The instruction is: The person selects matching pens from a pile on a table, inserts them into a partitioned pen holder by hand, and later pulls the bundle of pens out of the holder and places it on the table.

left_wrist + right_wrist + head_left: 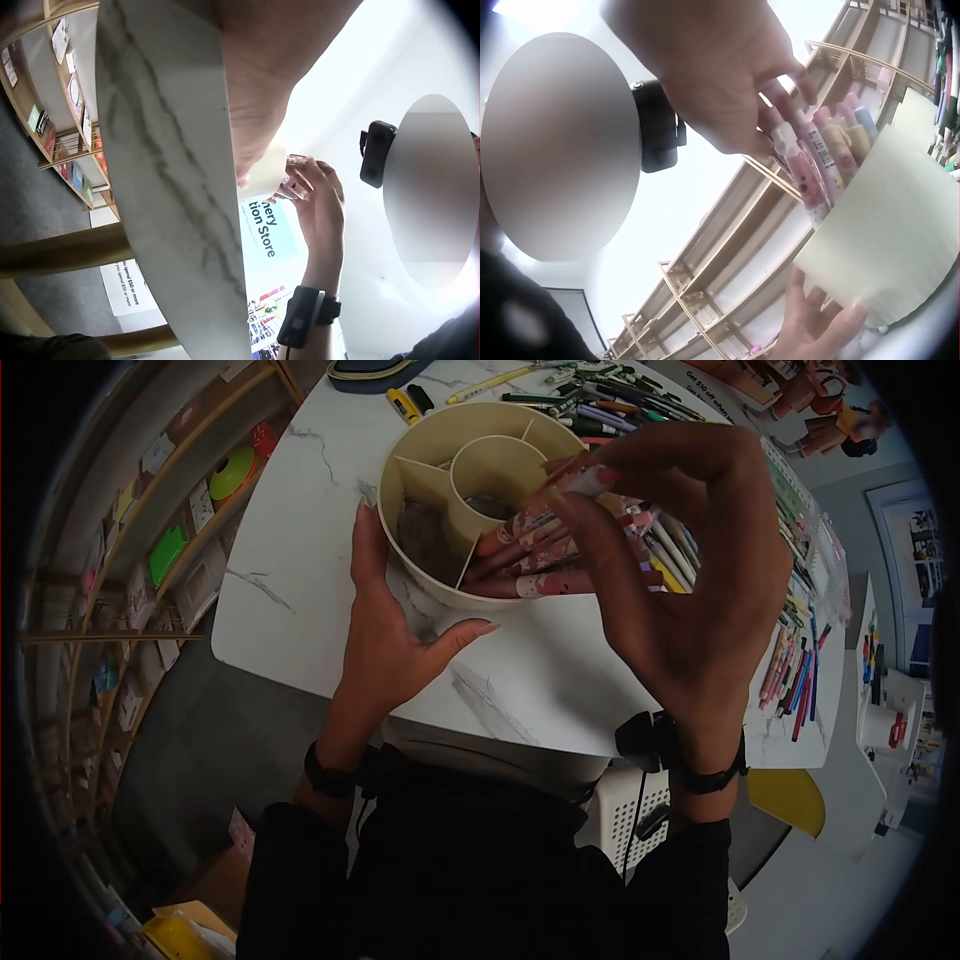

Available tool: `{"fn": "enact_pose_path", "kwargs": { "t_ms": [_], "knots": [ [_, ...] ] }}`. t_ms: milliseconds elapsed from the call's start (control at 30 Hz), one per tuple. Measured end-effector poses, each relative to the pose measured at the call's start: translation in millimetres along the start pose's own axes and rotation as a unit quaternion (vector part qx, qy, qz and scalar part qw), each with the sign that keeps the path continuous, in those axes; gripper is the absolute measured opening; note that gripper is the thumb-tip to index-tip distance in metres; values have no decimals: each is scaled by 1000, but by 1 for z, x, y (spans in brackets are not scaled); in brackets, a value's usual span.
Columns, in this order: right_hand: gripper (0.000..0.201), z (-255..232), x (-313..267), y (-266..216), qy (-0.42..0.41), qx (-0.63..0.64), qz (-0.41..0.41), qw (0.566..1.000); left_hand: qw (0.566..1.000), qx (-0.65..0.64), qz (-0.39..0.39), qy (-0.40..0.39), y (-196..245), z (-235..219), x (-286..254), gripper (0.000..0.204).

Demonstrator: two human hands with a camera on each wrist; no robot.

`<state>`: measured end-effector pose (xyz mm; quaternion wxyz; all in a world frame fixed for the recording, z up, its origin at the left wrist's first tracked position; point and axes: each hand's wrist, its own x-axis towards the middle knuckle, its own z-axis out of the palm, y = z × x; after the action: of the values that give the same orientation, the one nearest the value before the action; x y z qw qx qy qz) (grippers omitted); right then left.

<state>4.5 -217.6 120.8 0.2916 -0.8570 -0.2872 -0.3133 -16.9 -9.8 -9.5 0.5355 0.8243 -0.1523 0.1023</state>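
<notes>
A round cream pen holder [435, 585] with inner dividers and a central tube stands on the marble-patterned table. My left hand [380, 635] rests at its near left side, the fingers along the outer wall and the thumb stretched out; the right wrist view shows this hand [817, 330] low against the wall. Several pink-patterned pens [806, 172] lean in the holder's right compartment. Over that side, my right hand [715, 550] pinches the upper end of one pink pen [592, 481] between thumb and fingers. The left compartment [425, 535] and the tube hold no pens.
Many loose pens [610, 400] are spread behind the holder, and more pens [790, 675] lie to the right. A yellow cutter [403, 405] and a blue pouch [375, 374] sit at the back left. Wooden shelves [180, 450] stand beyond the table's left edge.
</notes>
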Motion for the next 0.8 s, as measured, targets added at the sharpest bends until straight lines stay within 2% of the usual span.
{"fn": "enact_pose_path", "kwargs": {
  "t_ms": [100,167,267,300,367,500,567,600,667,700,767,800],
  "knots": [
    [34,-3,-1,-1,-6,-10,12,1000,1000,-7,11,5,-2,2,0,127],
    [32,-6,-3,-2,-5,37,115,993,1000,-21,10,7,-3,3,0,127],
    [30,-9,0,-3,-24,37,129,991,999,-17,34,6,-2,3,1,128],
    [30,-10,-1,-1,-20,36,131,990,999,-8,30,10,-1,3,1,128],
    [31,-9,-1,7,-21,114,132,985,1000,2,29,10,0,3,0,127],
    [30,-7,-1,18,-16,140,131,981,1000,-2,21,18,2,3,0,127],
    [29,-11,-4,20,-47,189,105,975,1000,-17,19,11,5,4,0,127],
    [28,-7,-11,31,-38,232,134,963,1000,-1,17,22,5,3,-1,127],
    [35,-5,-12,32,18,194,116,974,999,-23,11,33,0,4,-2,126],
    [41,-4,-14,35,50,191,66,978,999,-28,0,40,-1,4,-3,125],
    [45,-24,-28,32,130,94,25,987,998,-34,-18,46,7,9,-2,122],
    [48,-25,-27,33,56,109,68,990,998,-30,-27,49,12,9,-2,119]
  ]
}}
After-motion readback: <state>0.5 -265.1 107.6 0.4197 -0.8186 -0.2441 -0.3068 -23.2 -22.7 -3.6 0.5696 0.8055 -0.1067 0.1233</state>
